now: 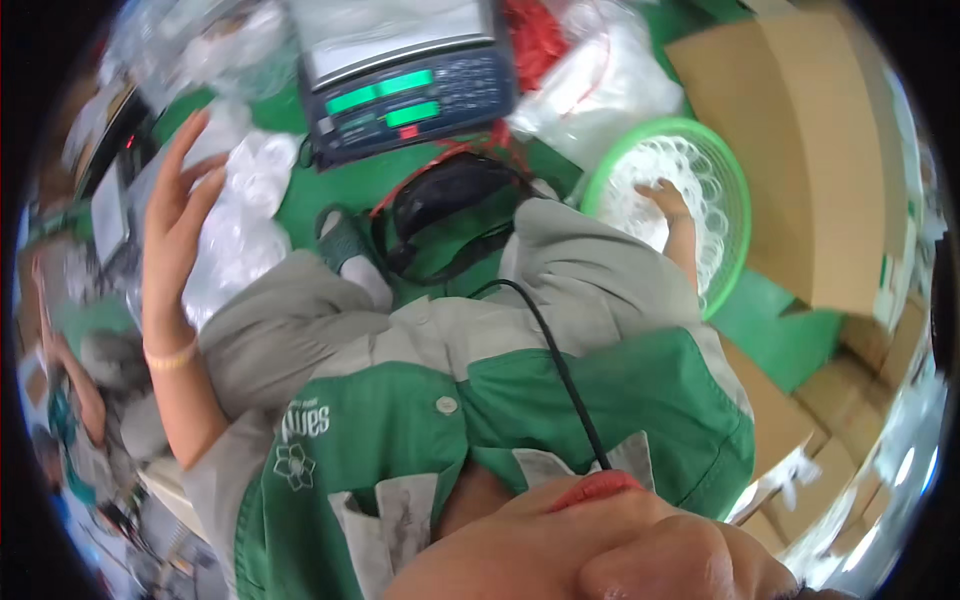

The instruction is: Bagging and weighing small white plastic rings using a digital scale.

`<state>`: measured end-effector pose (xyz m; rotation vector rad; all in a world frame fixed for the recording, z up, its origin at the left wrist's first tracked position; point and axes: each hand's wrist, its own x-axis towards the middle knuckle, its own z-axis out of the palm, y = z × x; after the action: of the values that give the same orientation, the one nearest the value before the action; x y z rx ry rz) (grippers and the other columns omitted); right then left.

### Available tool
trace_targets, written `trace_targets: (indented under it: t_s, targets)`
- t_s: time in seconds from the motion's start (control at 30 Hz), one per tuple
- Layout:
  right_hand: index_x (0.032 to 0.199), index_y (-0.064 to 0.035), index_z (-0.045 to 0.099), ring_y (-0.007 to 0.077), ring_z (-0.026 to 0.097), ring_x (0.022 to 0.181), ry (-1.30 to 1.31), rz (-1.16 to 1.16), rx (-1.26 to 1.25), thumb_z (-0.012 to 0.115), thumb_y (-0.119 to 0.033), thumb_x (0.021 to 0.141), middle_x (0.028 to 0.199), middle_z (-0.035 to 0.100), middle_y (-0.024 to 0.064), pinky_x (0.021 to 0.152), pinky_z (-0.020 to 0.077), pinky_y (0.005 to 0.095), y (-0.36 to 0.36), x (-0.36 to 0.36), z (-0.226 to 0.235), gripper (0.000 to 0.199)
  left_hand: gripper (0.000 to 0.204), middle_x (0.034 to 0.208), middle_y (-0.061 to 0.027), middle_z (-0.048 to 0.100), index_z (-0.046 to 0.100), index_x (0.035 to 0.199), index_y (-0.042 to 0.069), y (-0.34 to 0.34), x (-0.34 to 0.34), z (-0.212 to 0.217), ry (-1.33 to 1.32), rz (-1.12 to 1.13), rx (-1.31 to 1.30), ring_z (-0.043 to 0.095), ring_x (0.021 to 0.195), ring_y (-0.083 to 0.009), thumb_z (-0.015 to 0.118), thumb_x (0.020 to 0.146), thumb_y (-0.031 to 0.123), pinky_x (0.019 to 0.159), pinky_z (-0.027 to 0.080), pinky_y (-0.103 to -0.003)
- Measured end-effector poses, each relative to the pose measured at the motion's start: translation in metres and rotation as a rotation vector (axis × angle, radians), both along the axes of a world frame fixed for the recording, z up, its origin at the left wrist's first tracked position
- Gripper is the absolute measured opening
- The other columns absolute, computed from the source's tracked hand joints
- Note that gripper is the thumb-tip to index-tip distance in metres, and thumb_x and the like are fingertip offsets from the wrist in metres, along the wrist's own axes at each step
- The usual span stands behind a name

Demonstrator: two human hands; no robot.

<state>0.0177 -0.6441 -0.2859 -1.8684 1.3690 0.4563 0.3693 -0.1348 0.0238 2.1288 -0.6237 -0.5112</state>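
Observation:
My left hand [180, 215] is raised at the left, fingers apart, with nothing in it. Close beside it lie clear plastic bags [235, 245] and a bundle of white round pieces [262, 165]. At the right, my right hand [668, 203] reaches into a round green basket [742, 215] among many thin white rings [712, 232]. Its fingers look spread and touch or hover just over the rings; blur hides whether any ring is caught between them.
A digital scale [415, 105] with lit green displays stands ahead. A black bag with a strap [450, 205] lies near my feet. White plastic sacks [605, 85] and a large cardboard box [800, 150] flank the basket. Another person's arm [80, 385] shows at far left.

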Motion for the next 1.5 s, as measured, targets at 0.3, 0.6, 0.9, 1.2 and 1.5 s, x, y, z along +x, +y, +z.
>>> trace_targets:
  t_s: [0.3, 0.6, 0.9, 1.2, 1.5]
  targets:
    - [0.136, 0.0011, 0.018, 0.0314, 0.033, 0.125, -0.100, 0.093, -0.218, 0.075, -0.045, 0.060, 0.136, 0.030, 0.0226, 0.100, 0.0320, 0.0378, -0.028, -0.023, 0.020, 0.105, 0.047, 0.132, -0.0051, 0.042, 0.038, 0.131, 0.006, -0.021, 0.019, -0.012, -0.016, 0.006, 0.086, 0.052, 0.105, -0.0156, 0.051, 0.087, 0.017, 0.083, 0.041, -0.027]
    - [0.135, 0.0077, 0.003, 0.0312, 0.043, 0.117, -0.192, -0.006, 0.045, 0.082, -0.035, 0.053, 0.128, 0.037, 0.0283, 0.096, 0.0346, 0.0326, -0.017, -0.011, -0.001, 0.121, 0.047, 0.132, -0.0050, 0.042, 0.038, 0.131, 0.006, -0.021, 0.020, -0.015, -0.009, -0.034, 0.100, 0.053, 0.104, -0.0147, 0.052, 0.087, 0.017, 0.082, 0.041, -0.027]
    - [0.128, -0.0082, 0.036, 0.0292, 0.047, 0.112, 0.319, 0.277, -0.405, 0.074, -0.046, 0.053, 0.119, 0.050, 0.0179, 0.094, 0.0291, 0.0536, 0.043, 0.012, 0.013, 0.092, 0.046, 0.134, -0.0056, 0.040, 0.038, 0.131, 0.005, -0.021, 0.022, -0.016, 0.020, -0.056, 0.098, 0.052, 0.106, -0.0171, 0.051, 0.087, 0.016, 0.083, 0.041, -0.028]
    - [0.120, -0.0090, 0.050, 0.0285, 0.050, 0.110, 0.259, -0.031, -0.293, 0.057, -0.031, 0.066, 0.117, 0.055, 0.0129, 0.094, 0.0264, 0.0524, 0.048, 0.008, 0.042, 0.059, 0.046, 0.133, -0.0051, 0.041, 0.038, 0.130, 0.005, -0.012, 0.026, -0.024, 0.052, -0.063, 0.088, 0.052, 0.104, -0.0158, 0.052, 0.087, 0.016, 0.082, 0.040, -0.026]
    - [0.107, 0.0030, 0.056, 0.0167, 0.057, 0.077, -0.318, -0.333, -0.158, 0.058, -0.005, 0.068, 0.091, 0.063, 0.0101, 0.069, 0.0444, 0.0273, -0.026, -0.060, 0.056, 0.041, 0.046, 0.134, -0.0050, 0.040, 0.037, 0.131, 0.004, -0.013, 0.026, -0.020, 0.066, -0.086, 0.097, 0.050, 0.105, -0.0148, 0.050, 0.088, 0.013, 0.083, 0.038, -0.025]
